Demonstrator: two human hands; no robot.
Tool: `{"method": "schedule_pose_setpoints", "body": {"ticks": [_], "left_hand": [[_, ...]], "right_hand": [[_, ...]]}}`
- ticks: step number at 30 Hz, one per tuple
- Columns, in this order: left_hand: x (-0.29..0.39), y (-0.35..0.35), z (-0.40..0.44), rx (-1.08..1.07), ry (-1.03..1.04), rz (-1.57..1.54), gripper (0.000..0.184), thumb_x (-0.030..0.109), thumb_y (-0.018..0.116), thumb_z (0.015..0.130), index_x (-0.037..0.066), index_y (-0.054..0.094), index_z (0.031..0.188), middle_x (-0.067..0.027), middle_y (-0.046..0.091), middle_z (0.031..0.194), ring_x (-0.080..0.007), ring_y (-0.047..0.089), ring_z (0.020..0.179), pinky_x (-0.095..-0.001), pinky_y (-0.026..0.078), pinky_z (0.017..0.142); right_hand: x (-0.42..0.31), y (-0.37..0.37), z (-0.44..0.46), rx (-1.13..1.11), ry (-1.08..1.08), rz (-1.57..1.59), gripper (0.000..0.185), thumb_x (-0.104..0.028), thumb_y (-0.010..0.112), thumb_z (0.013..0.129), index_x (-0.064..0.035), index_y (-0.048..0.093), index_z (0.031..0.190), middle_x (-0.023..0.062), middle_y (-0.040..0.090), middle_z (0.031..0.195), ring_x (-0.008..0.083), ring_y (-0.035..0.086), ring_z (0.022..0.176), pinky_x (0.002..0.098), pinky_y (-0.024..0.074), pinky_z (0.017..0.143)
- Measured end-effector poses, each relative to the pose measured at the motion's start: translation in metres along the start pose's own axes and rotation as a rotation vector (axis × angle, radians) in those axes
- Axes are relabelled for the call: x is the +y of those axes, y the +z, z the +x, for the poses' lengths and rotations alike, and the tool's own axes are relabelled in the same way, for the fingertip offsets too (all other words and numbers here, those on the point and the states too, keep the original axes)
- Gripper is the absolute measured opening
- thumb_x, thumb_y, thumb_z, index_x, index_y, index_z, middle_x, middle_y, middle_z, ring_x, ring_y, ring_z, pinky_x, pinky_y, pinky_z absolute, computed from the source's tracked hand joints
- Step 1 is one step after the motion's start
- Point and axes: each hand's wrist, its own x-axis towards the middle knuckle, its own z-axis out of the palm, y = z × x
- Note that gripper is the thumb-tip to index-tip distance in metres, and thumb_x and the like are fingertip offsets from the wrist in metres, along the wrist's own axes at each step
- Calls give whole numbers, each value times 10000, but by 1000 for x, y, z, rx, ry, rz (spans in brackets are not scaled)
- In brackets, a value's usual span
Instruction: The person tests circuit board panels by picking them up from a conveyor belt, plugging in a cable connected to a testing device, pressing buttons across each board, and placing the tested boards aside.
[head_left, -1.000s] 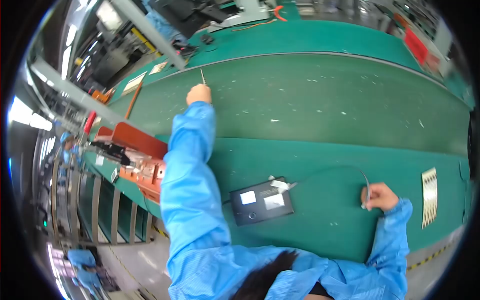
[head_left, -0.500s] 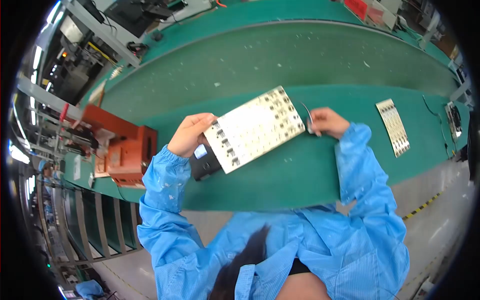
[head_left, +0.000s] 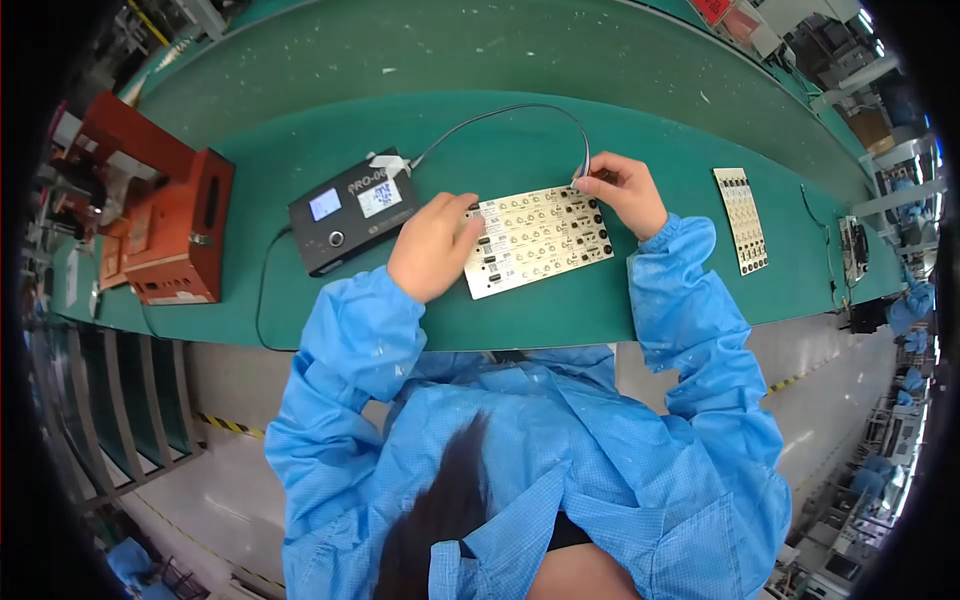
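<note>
A cream circuit board panel (head_left: 535, 240), several strips wide with small black parts at both ends, is in front of me on the green bench. My left hand (head_left: 432, 248) grips its left edge, thumb over the top face. At the panel's upper right corner, my right hand (head_left: 622, 192) pinches the end of a thin grey cable (head_left: 545, 106). The fingers hide the cable's tip, so I cannot tell whether it touches a contact. The cable arches back to a black programmer box (head_left: 352, 212) with two lit screens, left of my left hand.
An orange-red fixture (head_left: 195, 235) stands on the left of the green bench (head_left: 470, 130). A narrower circuit board panel (head_left: 741, 222) lies to the right. Beyond it are a dark cable (head_left: 822, 235) and a small device (head_left: 854, 248) near the bench's right end.
The panel has come down from a raised, tilted hold to nearly level. My right hand has brought the cable end to its upper right corner. The view has shifted, showing the programmer box fully.
</note>
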Motion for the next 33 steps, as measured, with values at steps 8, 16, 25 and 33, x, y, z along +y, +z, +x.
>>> {"method": "schedule_pose_setpoints", "body": {"ticks": [8, 16, 25, 33], "left_hand": [[13, 8, -11, -153, 336, 200, 879, 453, 781, 660, 49, 430, 1357, -192, 442, 1369, -379, 396, 1300, -505, 306, 1072], [3, 4, 1, -273, 313, 191, 828, 368, 769, 656, 54, 442, 1349, -176, 393, 1433, -332, 374, 1343, -526, 307, 1075], [5, 4, 3, -309, 278, 197, 806, 324, 773, 647, 61, 453, 1339, -163, 385, 1448, -326, 372, 1349, -520, 315, 1072], [4, 5, 2, -317, 268, 198, 810, 399, 757, 665, 73, 470, 1349, -161, 406, 1438, -342, 370, 1351, -515, 292, 1085]], "right_hand": [[33, 3, 0, 96, -110, -32, 99, -78, 697, 832, -7, 681, 898, 12, 591, 826, 64, 509, 669, 218, 426, 628], [24, -2, 14, -18, -107, -170, 50, 1, 655, 845, 13, 613, 868, 33, 569, 876, 73, 484, 712, 216, 400, 646], [26, -3, 13, -52, -148, -225, 60, 16, 663, 834, 22, 615, 869, 60, 601, 913, 93, 521, 736, 223, 416, 647], [22, -4, 14, -73, -228, -288, 66, 10, 683, 817, 34, 648, 867, 82, 607, 913, 126, 561, 755, 241, 450, 646]]}}
